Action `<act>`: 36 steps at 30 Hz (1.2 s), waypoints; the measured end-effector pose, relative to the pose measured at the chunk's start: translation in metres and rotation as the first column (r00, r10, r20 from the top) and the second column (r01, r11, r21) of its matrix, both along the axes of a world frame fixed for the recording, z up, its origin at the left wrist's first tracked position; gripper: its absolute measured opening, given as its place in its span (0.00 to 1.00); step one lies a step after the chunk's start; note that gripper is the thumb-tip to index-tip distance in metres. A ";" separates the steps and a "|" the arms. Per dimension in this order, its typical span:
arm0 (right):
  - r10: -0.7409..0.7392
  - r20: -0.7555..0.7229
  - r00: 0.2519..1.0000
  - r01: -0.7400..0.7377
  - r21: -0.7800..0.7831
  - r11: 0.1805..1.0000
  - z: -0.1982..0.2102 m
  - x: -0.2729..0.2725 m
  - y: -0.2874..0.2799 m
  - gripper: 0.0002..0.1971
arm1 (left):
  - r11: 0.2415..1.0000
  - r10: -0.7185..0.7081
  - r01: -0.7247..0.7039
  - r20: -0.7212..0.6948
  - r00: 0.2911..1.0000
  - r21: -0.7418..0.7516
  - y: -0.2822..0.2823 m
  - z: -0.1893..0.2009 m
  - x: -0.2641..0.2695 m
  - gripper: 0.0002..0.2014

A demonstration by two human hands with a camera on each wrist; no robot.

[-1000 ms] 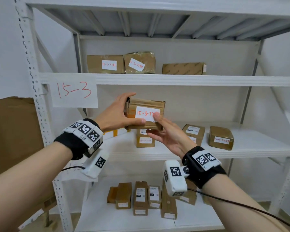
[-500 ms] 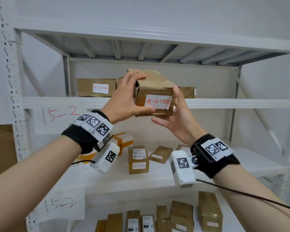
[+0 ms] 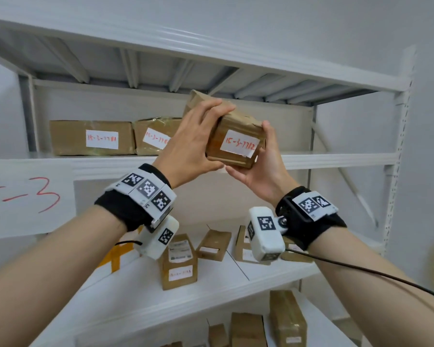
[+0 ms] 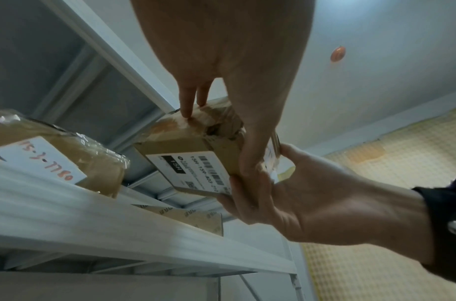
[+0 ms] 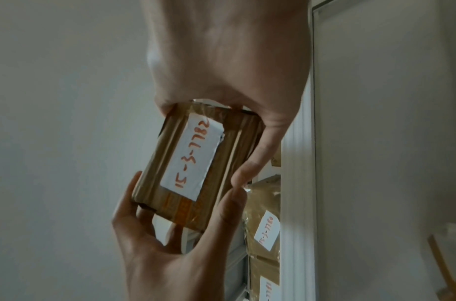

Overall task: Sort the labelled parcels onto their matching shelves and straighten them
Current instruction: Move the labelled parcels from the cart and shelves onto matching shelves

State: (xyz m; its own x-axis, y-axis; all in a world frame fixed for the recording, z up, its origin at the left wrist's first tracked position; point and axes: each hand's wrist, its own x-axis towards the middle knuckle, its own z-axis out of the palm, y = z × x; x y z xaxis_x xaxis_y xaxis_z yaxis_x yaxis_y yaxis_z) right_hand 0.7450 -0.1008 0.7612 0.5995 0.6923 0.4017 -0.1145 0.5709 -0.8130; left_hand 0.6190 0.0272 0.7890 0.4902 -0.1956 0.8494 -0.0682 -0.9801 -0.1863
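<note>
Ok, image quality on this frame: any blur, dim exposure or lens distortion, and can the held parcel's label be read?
Head view: bright, shelf rails bow from the wide lens, right edge smeared; the parcel's label is slightly soft. Left wrist view: dim, left hand looms soft. Right wrist view: dark and grainy, yet the label reads 15-3-7782 below the right hand.

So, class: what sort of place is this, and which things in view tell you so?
Probably a parcel storeroom or sorting room: white metal shelving, a handwritten 15-3 shelf sign, and brown parcels with matching labels, one, the held parcel, gripped by both hands.
</note>
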 end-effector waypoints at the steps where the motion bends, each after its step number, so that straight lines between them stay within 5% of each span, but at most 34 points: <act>1: -0.004 0.017 1.000 0.004 -0.006 1.000 0.000 0.007 0.001 0.39 | 1.000 -0.007 0.007 0.012 1.000 0.005 0.001 0.002 0.005 0.48; 5: -0.125 0.061 0.990 0.127 -0.027 0.992 0.010 0.040 0.004 0.39 | 0.999 -0.040 0.042 0.065 0.997 -0.029 0.009 0.017 0.027 0.42; 9: -0.397 0.085 0.914 0.404 -0.098 0.909 0.027 0.082 0.018 0.21 | 0.994 -0.059 0.068 0.109 0.992 -0.086 0.020 0.031 0.045 0.41; 13: -0.551 0.424 0.719 0.664 -0.185 0.724 0.041 0.136 0.030 0.20 | 0.994 -0.016 0.025 0.087 0.996 -0.106 0.030 0.040 0.061 0.43; 17: -0.479 0.706 0.521 0.775 -0.156 0.613 0.043 0.186 0.036 0.26 | 0.993 0.017 -0.008 0.081 0.997 -0.114 0.038 0.049 0.072 0.44; 28: -0.153 0.734 0.662 0.597 -0.393 0.700 0.059 0.256 0.067 0.23 | 0.984 0.082 -0.069 0.075 0.994 -0.161 0.039 0.069 0.114 0.46; 31: -0.200 0.698 0.687 0.611 -0.406 0.680 0.058 0.272 0.074 0.34 | 0.978 0.106 -0.095 0.051 0.993 -0.187 0.041 0.068 0.134 0.46; 36: -0.451 0.686 0.571 0.793 -0.318 0.520 0.050 0.272 0.082 0.34 | 0.951 0.203 -0.212 -0.063 0.977 -0.225 0.049 0.059 0.167 0.46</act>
State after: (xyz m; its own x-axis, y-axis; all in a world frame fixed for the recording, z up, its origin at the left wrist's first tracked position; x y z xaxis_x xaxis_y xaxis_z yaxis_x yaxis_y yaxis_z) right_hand 1.0171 -0.0193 0.8113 0.8054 0.3812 0.4539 0.5607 -0.2419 -0.7919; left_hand 0.7857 0.0763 0.8477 0.5322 0.1113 0.8393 0.1385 -0.9894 0.0433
